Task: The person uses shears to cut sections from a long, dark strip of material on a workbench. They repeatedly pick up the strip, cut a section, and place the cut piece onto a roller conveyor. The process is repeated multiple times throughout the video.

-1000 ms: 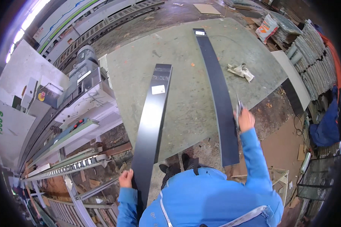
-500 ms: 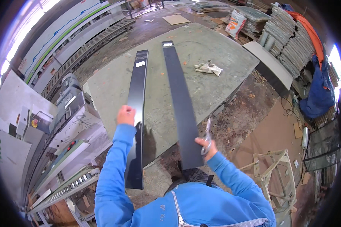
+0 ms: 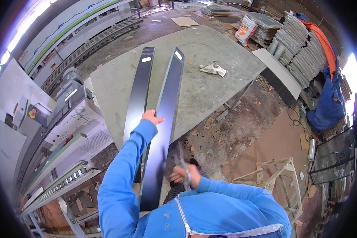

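My left hand [image 3: 152,117] grips the left edge of a long dark glossy strip panel [image 3: 161,139] with a white label at its far end. This strip is tilted, showing its edge, and its near end reaches past the table toward my body. A second dark strip [image 3: 138,87] with a white label lies just to its left on the table, partly hidden by my left arm. My right hand [image 3: 186,175], blurred and off the strips, is close to my waist. It is closed around a slim metallic hand tool [image 3: 181,154] whose exact kind is blurred.
The large grey-green table [image 3: 210,95] carries a whitish work glove [image 3: 213,69]. A grey machine [image 3: 77,109] stands at the left. Right of me is a wooden frame [image 3: 279,178]. Farther off are a white sack [image 3: 246,29] and stacked sheets [image 3: 293,43].
My left hand has gone from above the left strip to the right strip's edge. That strip has swung left and tilted. My right hand has let go of it and moved left with the tool.
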A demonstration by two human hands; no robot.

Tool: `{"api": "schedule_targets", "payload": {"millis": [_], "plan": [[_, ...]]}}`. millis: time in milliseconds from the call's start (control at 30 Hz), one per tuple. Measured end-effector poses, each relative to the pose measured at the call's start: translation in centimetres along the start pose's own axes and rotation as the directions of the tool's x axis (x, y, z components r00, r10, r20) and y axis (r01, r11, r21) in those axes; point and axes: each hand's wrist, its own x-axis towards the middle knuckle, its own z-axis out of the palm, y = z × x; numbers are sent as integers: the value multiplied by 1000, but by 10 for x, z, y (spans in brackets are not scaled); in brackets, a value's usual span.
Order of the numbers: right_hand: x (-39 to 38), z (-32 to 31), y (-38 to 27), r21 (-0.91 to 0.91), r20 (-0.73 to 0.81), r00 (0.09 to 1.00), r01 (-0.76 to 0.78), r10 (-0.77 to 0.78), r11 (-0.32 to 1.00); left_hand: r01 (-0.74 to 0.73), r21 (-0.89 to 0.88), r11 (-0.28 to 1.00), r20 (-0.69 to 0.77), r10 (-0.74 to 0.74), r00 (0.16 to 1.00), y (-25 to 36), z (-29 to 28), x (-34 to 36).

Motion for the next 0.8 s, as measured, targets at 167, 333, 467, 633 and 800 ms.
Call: {"api": "schedule_targets", "payload": {"millis": [167,333,467,633,800], "plan": [[59,-148,-109,-772,-179,690,343,-701,535,-59,237,970,-77,79,994,44,-21,-127],[106,-211,-262,-988,48,619,-84,-784,-127,55,359,932,-6,-57,998,78,-10,-236],[162,-221,-310,-948,186,677,-69,-713,-312,165,383,909,-74,-148,986,76,12,-281],[198,-219,-328,-906,290,744,11,-602,-423,236,477,846,-131,-197,972,71,30,-301],[202,-220,-334,-880,357,745,66,-564,-470,274,514,813,-145,-233,962,79,36,-300]]}}
